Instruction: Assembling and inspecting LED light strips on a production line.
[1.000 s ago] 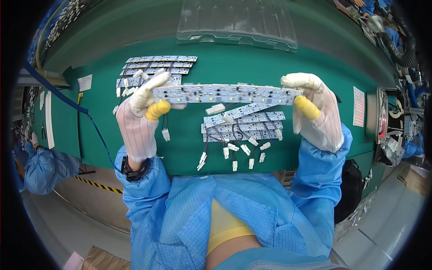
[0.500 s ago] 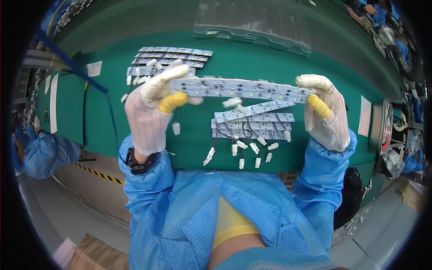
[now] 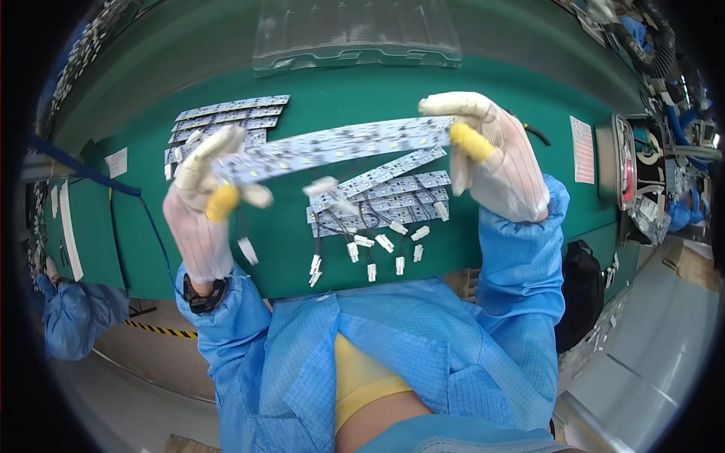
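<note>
A long white LED circuit board strip [image 3: 332,149] is stretched between my two gloved hands, tilted with its right end higher and slightly blurred. My left hand [image 3: 198,219], in a white glove with a yellow thumb cover, pinches its left end. The opposite end is held by my right hand [image 3: 502,162], gloved the same way. White plugs on thin wires dangle from the strip. Beneath it, a stack of similar LED strips [image 3: 415,200] lies on the green mat, their white plugs [image 3: 385,242] spread along the near side. Another stack of strips [image 3: 234,113] lies beyond my left hand.
At the far side sits a clear plastic tray [image 3: 355,57]. A sheet with red marks [image 3: 582,149] and a metal container [image 3: 609,162] are at the right. A blue cord [image 3: 83,172] crosses the left side, where another person's blue sleeve [image 3: 83,313] shows. A black bag-like object [image 3: 580,294] is below right.
The strip has tilted, its right end now higher than its left. Both hands keep their hold. The whole view has shifted, so the bench appears further left.
</note>
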Demonstrator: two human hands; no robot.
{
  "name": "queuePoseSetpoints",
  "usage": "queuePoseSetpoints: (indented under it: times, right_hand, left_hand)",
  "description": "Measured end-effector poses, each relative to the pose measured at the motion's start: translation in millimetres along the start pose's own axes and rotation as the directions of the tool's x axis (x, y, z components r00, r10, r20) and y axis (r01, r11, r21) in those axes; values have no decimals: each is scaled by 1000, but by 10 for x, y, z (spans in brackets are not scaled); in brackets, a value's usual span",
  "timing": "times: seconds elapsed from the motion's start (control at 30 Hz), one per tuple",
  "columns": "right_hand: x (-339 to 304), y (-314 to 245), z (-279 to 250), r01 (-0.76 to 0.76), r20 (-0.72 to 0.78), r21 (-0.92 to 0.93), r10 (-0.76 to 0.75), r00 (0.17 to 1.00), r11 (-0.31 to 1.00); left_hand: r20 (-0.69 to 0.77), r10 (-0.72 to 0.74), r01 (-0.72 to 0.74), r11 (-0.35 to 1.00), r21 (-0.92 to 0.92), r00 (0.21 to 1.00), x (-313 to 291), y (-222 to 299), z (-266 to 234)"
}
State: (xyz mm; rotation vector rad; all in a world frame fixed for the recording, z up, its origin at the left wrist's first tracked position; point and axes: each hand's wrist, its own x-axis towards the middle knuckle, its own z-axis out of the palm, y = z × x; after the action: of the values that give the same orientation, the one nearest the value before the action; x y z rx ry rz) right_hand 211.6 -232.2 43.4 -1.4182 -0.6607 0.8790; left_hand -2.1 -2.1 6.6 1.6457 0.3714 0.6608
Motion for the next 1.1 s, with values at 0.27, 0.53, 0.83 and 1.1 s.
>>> queuePoseSetpoints:
  times: [0.27,0.53,0.83,1.1]
  right_hand:
    - [75,259,-174,112,38,69,-115,993,991]
    - [-126,45,-15,-39,126,298,1,992,954]
    - [-45,98,-55,-99,136,333,56,989,938]
    - [35,121,-52,3,58,199,-15,998,980]
  left_hand:
    - [143,112,-123,990,71,983,69,58,67]
    - [-194,7,97,846,524,981,57,-134,20]
    - [-186,-25,86,941,327,982,21,-104,30]
    - [-85,-27,33,997,69,996,46,-8,137]
